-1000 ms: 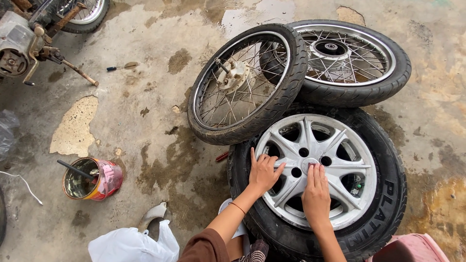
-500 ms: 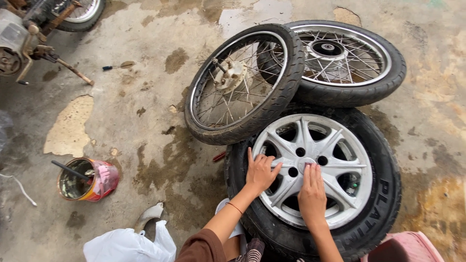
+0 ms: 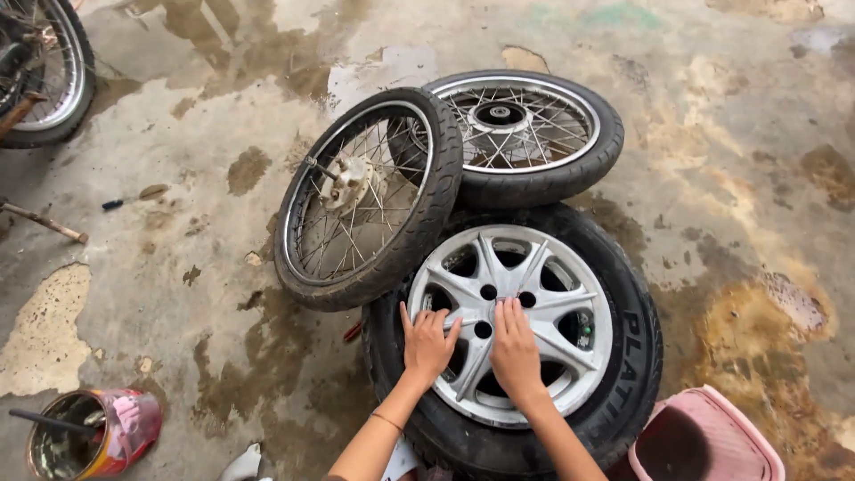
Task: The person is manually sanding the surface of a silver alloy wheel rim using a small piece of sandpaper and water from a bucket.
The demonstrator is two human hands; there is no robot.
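Both hands are lying flat, fingers spread, on the silver rim (image 3: 509,322) of a car wheel (image 3: 623,374) lying on the wet concrete floor (image 3: 730,178); the left hand (image 3: 427,343) and right hand (image 3: 515,349) are gripping nothing. Two spoked wheels (image 3: 419,223) are leaning against it. A paint can (image 3: 89,436) is sitting toward the floor's lower left corner.

Two bare hands, palms down, side by side

The left hand (image 3: 428,343) lies flat with its fingers spread and pointing away from the body, the thumb angled out to the right; a thin band circles its wrist (its material is too small to tell). The right hand (image 3: 514,349) lies just beside it, fingers held closer together and also pointing forward. Both bare forearms rise from the bottom edge, converging slightly towards the hands.
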